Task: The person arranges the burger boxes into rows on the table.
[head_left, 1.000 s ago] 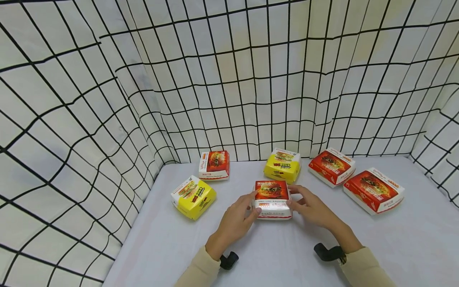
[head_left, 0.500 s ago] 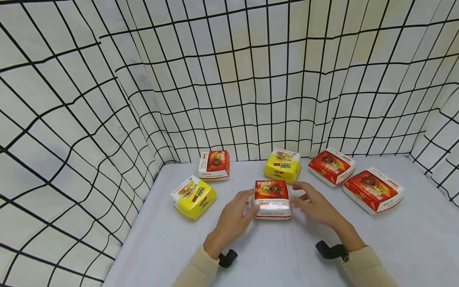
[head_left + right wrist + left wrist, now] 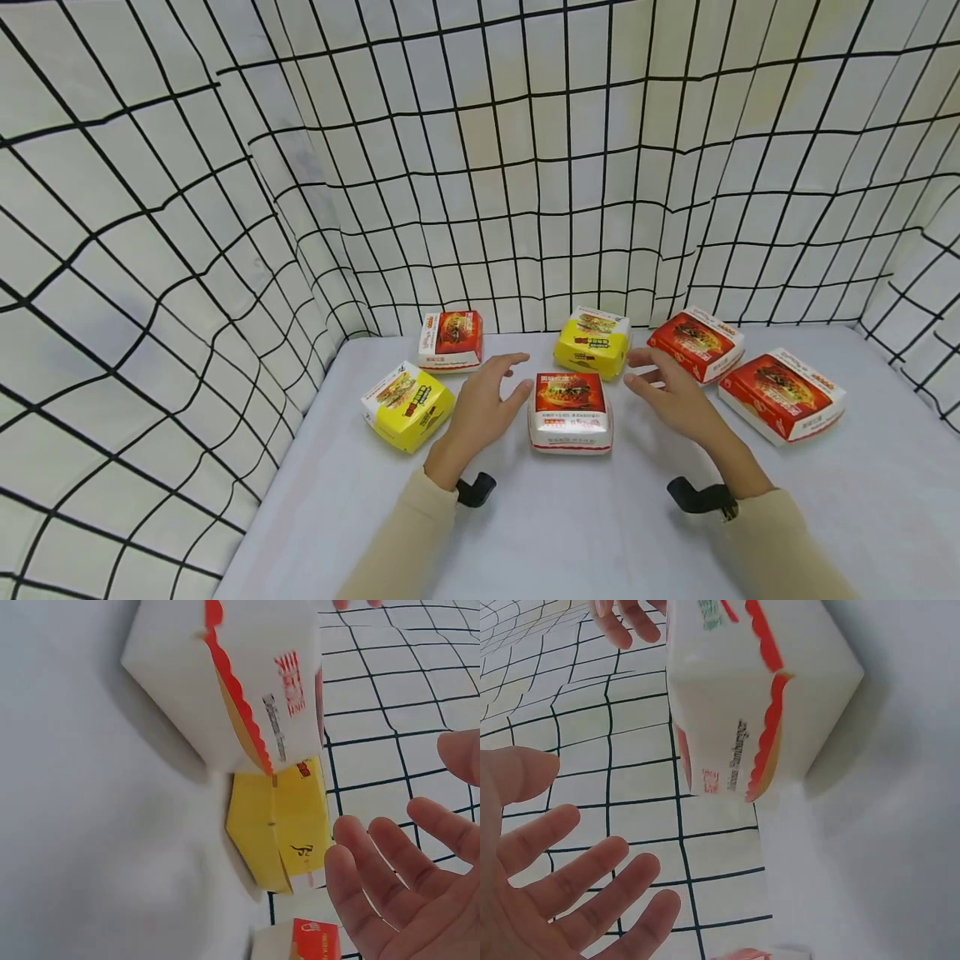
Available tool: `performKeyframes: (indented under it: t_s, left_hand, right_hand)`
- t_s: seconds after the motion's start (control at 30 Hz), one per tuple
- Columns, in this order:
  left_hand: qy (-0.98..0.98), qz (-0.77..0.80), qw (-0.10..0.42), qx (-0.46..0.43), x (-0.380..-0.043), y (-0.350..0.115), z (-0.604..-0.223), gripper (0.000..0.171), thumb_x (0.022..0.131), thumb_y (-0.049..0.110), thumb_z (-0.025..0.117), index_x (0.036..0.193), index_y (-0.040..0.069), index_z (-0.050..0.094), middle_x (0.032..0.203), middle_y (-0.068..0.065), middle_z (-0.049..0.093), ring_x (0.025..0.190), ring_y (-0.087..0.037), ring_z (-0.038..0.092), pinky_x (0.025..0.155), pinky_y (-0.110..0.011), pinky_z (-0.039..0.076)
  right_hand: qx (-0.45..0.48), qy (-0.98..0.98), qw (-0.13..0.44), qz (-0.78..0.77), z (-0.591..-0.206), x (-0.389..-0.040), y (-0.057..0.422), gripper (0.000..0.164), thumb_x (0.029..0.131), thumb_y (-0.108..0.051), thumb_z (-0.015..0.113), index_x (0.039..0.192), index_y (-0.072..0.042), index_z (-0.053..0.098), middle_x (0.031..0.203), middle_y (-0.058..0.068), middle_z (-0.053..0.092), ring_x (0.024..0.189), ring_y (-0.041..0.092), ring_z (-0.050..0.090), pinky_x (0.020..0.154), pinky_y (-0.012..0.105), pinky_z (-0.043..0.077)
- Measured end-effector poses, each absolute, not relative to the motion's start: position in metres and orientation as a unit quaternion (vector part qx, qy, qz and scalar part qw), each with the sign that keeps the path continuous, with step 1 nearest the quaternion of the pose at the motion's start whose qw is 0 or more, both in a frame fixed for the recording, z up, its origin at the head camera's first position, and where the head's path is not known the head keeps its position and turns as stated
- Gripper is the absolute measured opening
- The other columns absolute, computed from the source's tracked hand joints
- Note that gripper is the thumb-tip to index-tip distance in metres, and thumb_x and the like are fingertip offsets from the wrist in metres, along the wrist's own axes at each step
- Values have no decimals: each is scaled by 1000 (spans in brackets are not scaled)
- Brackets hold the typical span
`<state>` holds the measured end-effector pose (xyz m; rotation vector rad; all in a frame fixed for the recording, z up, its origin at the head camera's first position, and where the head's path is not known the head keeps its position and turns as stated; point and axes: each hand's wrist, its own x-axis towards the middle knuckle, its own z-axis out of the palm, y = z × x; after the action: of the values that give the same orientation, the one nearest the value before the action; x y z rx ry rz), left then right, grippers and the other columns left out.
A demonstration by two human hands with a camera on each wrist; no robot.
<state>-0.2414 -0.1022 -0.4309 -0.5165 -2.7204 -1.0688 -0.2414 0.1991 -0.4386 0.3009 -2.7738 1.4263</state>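
A red and white burger box (image 3: 572,414) stands closed on the white tabletop, between my two hands and apart from both. My left hand (image 3: 483,408) hovers to its left with fingers spread; the left wrist view shows that hand (image 3: 577,877) empty beside the box (image 3: 735,697). On the other side, my right hand (image 3: 672,400) is raised, fingers loosely bent and holding nothing. In the right wrist view the same box (image 3: 232,682) fills the top, with a yellow burger box (image 3: 281,825) beyond it and the right hand's fingers (image 3: 390,862) at the side.
Around the middle box stand a yellow box (image 3: 408,406) and a red box (image 3: 451,340) on the left, a yellow box (image 3: 592,342) behind, and red boxes (image 3: 696,343) (image 3: 782,394) on the right. White walls with black grid lines (image 3: 495,167) rise behind and at the sides.
Both hands have come off the middle burger box, the left drawing back to the left and the right to the right, both a little farther forward. The box stays in place.
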Motion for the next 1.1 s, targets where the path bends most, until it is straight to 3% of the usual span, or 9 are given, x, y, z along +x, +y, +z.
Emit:
performKeyframes:
  t_s: [0.27, 0.47, 0.77, 1.1]
  left_hand:
    - [-916, -356, 26, -184, -295, -86, -411, 43, 101, 34, 64, 142, 20, 59, 137, -6, 66, 118, -24, 65, 95, -43, 56]
    - [-927, -328, -23, -180, -324, -79, -404, 42, 101, 36, 64, 138, 17, 61, 133, -9, 69, 116, -26, 67, 95, -45, 56]
    - [-936, -290, -75, -186, -345, -73, -405, 44, 99, 34, 67, 139, 16, 60, 133, -11, 67, 126, -30, 59, 102, -50, 52]
    - [-946, -243, -85, -199, -359, -56, -404, 53, 97, 37, 71, 144, 16, 57, 133, -10, 67, 118, -25, 62, 98, -42, 54]
  right_hand:
    - [107, -908, 17, 404, -421, -279, 212, 50, 105, -30, 57, 146, -3, 47, 144, 22, 52, 125, 40, 54, 96, 55, 54]
    - [103, -926, -6, 364, -415, -305, 221, 50, 105, -28, 58, 146, -2, 46, 146, 24, 51, 125, 40, 53, 101, 55, 51]
    - [104, -920, -45, 376, -419, -322, 220, 52, 104, -26, 58, 148, 0, 45, 151, 26, 46, 134, 45, 47, 109, 60, 44]
    - [133, -926, -54, 349, -424, -333, 213, 62, 102, -26, 62, 153, -1, 38, 157, 30, 32, 136, 49, 43, 109, 63, 42]
